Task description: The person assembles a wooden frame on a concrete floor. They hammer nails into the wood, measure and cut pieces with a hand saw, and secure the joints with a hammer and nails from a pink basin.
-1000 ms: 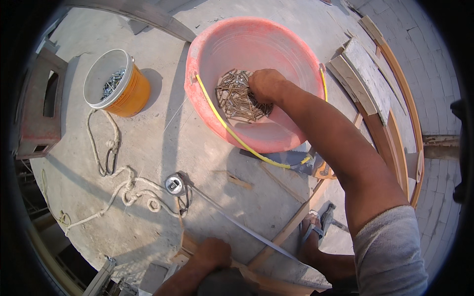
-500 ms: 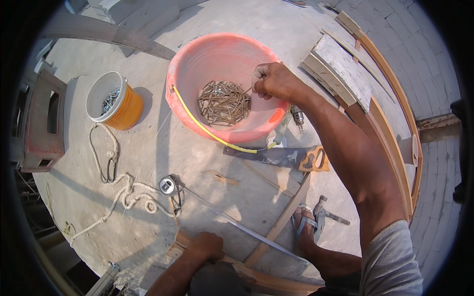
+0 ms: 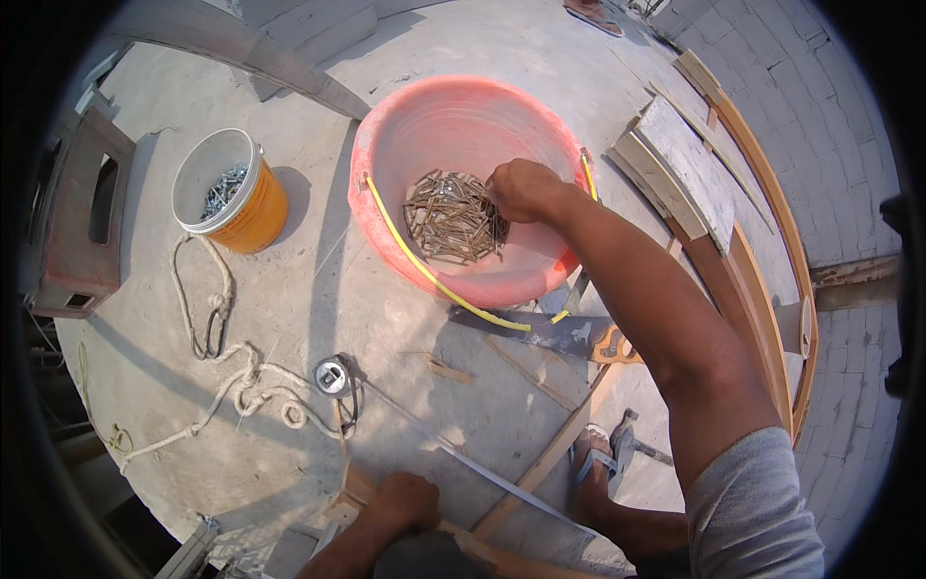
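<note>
My right hand (image 3: pixel 527 190) reaches into a pink plastic tub (image 3: pixel 381 253) with a yellow handle. Its fingers are closed at the right edge of a heap of brownish nails (image 3: pixel 453 217) on the tub's bottom; the fingertips are partly hidden, so what they hold is not visible. Low in the view, my left hand (image 3: pixel 405 502) is curled into a fist against a wooden strip (image 3: pixel 357 482). What lies inside that fist cannot be seen. A tape measure (image 3: pixel 334 376) lies left of centre, its blade stretched toward the lower right.
A yellow bucket (image 3: pixel 260 217) with grey fasteners stands left, above a coiled rope (image 3: pixel 256 386). A handsaw (image 3: pixel 569 333) lies below the tub, a hammer (image 3: pixel 627 439) beside my foot. Boards (image 3: pixel 675 174) lean along the right; a plastic crate (image 3: pixel 87 212) stands far left.
My right hand has moved lower, from above the tub's right side to the nail heap. The left fist stays by the wood. The whole view has shifted slightly.
</note>
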Tool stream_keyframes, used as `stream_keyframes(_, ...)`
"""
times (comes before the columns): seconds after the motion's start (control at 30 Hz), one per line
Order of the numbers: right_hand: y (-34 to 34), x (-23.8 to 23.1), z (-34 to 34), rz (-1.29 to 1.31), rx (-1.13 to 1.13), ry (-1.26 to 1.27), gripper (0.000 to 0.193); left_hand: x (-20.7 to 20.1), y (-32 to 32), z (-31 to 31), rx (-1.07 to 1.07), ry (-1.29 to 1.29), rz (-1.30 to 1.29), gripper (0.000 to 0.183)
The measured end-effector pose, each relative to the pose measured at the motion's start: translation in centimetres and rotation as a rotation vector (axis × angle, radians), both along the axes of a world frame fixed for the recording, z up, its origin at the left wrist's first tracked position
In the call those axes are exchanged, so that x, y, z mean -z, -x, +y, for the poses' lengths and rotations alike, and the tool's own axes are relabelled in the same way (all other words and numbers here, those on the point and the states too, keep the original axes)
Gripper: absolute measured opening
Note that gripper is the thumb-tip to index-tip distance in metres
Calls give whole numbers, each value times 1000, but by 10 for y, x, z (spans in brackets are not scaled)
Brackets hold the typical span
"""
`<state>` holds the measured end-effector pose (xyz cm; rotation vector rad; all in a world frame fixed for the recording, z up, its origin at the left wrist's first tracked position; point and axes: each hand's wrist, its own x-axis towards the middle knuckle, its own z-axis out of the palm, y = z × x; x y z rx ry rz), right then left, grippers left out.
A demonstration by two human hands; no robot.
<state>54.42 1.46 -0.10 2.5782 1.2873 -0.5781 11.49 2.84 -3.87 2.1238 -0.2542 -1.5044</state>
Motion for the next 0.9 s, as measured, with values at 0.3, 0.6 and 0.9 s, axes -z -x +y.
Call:
stream_keyframes(0.3,-13,28,40,34,-33,-22,24,4,-1,2,-26,52,23,33)
stream_keyframes(0.6,4,52,53,19,-160,18,24,9,2,0,-40,76,14,35)
stream_keyframes(0.9,5,21,55,90,-23,390,31,9,1,1,-14,89,25,39)
